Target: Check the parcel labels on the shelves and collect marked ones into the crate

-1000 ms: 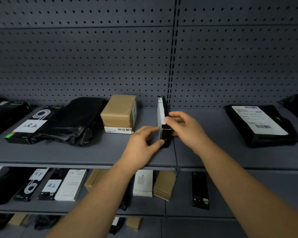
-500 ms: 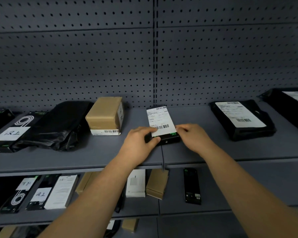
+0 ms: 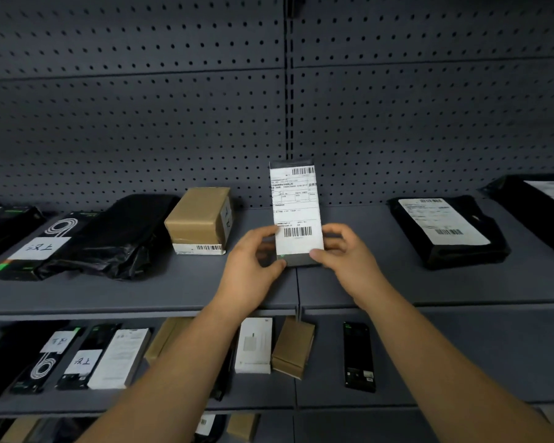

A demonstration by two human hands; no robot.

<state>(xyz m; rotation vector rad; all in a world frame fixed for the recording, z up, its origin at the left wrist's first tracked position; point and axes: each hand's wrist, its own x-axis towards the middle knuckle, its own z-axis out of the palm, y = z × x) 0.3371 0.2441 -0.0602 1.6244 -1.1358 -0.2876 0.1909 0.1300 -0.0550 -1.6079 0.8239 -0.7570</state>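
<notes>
Parcel [image 3: 296, 212], flat rectangular box with paper label, held upright

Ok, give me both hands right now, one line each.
Left hand: holds the lower left edge of the slim labelled box, fingers curled round it.
Right hand: holds the box's lower right edge, thumb on its front.

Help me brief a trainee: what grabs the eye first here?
The slim black box with its white barcode label, held up at centre by the left hand and right hand. Left of it, a tan taped box sits on the upper shelf.
</notes>
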